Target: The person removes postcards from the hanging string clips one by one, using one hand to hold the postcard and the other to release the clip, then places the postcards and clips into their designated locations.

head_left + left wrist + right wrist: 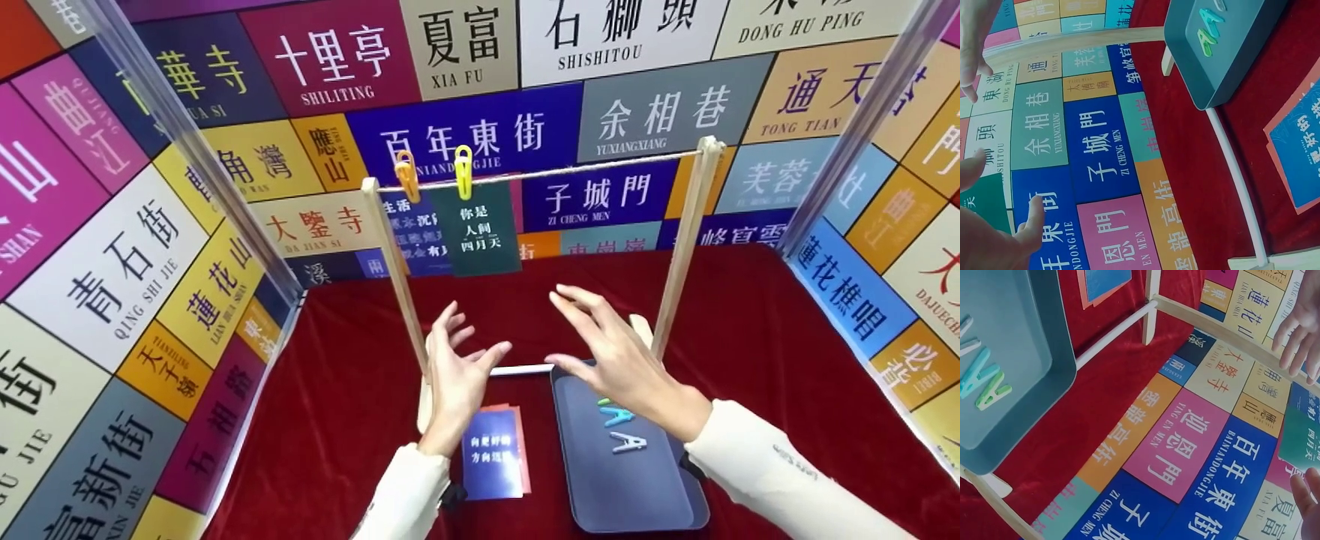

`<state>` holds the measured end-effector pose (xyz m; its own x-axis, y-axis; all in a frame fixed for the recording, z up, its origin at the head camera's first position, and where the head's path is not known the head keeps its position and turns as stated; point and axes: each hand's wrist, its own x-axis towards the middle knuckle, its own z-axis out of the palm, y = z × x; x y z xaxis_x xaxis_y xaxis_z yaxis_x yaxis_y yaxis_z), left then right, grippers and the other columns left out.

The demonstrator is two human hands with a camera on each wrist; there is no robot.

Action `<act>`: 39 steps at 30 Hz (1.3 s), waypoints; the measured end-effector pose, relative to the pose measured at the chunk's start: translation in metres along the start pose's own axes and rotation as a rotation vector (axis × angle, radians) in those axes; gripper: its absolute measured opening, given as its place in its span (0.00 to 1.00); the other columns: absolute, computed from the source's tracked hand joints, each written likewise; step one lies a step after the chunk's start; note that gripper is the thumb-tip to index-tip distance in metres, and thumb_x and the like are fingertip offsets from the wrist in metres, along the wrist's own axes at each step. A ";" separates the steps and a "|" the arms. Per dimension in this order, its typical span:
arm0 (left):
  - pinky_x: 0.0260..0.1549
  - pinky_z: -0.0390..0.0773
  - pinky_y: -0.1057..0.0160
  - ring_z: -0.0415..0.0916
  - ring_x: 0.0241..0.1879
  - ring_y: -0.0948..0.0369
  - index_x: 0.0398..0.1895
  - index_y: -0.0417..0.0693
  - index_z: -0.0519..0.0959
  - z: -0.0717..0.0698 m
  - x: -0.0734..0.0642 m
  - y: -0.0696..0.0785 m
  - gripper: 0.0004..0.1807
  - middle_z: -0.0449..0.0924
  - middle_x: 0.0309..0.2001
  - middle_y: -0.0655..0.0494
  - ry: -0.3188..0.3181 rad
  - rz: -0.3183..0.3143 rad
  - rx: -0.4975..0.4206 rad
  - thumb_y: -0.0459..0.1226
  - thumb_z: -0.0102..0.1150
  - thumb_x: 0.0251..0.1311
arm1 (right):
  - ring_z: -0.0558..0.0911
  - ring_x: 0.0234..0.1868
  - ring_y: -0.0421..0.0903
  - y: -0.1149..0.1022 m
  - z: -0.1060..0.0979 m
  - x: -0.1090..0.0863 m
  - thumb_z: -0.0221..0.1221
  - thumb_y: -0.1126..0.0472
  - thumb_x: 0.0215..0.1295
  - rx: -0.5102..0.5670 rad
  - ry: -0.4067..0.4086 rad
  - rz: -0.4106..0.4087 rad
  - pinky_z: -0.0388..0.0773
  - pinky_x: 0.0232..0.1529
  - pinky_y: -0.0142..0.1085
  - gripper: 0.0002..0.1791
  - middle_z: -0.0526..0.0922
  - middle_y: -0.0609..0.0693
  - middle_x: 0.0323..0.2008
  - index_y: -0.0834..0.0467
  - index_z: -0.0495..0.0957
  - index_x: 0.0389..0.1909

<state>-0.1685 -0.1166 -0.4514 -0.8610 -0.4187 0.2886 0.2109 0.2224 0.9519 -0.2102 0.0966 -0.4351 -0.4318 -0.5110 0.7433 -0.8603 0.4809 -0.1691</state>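
My left hand [457, 375] is raised beside the left post of a wooden frame, fingers loosely spread and holding nothing. Across from it, my right hand [626, 360] hovers over a grey-blue tray [637, 502], its fingers extended with nothing between them. From the frame's cord [585, 167] hangs a dark green card [484, 229] under a yellow clothespin [463, 172]. An orange clothespin [406, 176] holds a blue card [420, 240] to its left, partly hidden by the green one. In the tray lie a blue clothespin [979, 374], a green clothespin [994, 391] and a grey clothespin [628, 442].
A blue card [491, 457] lies over reddish ones on the dark red cloth [322, 450], left of the tray. The wooden frame's right post [686, 247] rises behind the right hand. A white rod [521, 370] joins the posts low down. Sign-printed panels [120, 292] surround the table.
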 end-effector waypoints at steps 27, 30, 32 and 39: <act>0.49 0.88 0.51 0.79 0.55 0.46 0.66 0.39 0.67 0.011 0.036 0.011 0.41 0.73 0.57 0.37 0.104 -0.048 -0.142 0.28 0.77 0.47 | 0.73 0.66 0.53 0.016 -0.007 0.054 0.76 0.57 0.53 0.229 -0.065 0.008 0.72 0.71 0.32 0.49 0.67 0.60 0.68 0.64 0.62 0.73; 0.49 0.88 0.53 0.79 0.55 0.46 0.66 0.39 0.67 0.012 0.039 0.011 0.41 0.73 0.57 0.37 0.113 -0.049 -0.147 0.28 0.77 0.47 | 0.74 0.66 0.54 0.016 -0.007 0.061 0.75 0.58 0.53 0.245 -0.061 0.002 0.74 0.70 0.36 0.48 0.66 0.61 0.68 0.65 0.62 0.73; 0.48 0.88 0.54 0.79 0.55 0.46 0.66 0.39 0.67 0.013 0.041 0.011 0.40 0.73 0.57 0.37 0.121 -0.045 -0.148 0.28 0.77 0.48 | 0.74 0.66 0.53 0.017 -0.008 0.066 0.75 0.57 0.54 0.253 -0.064 0.000 0.78 0.67 0.38 0.48 0.66 0.61 0.68 0.65 0.62 0.73; 0.50 0.88 0.55 0.79 0.55 0.47 0.65 0.39 0.68 0.014 0.044 0.014 0.39 0.74 0.57 0.38 0.144 -0.041 -0.163 0.29 0.76 0.48 | 0.70 0.69 0.51 0.018 -0.012 0.083 0.73 0.54 0.57 0.217 -0.080 -0.002 0.74 0.71 0.37 0.46 0.67 0.59 0.68 0.63 0.62 0.74</act>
<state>-0.2100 -0.1197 -0.4263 -0.7980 -0.5484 0.2498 0.2588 0.0624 0.9639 -0.2589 0.0710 -0.3687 -0.4431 -0.5706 0.6915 -0.8954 0.3198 -0.3099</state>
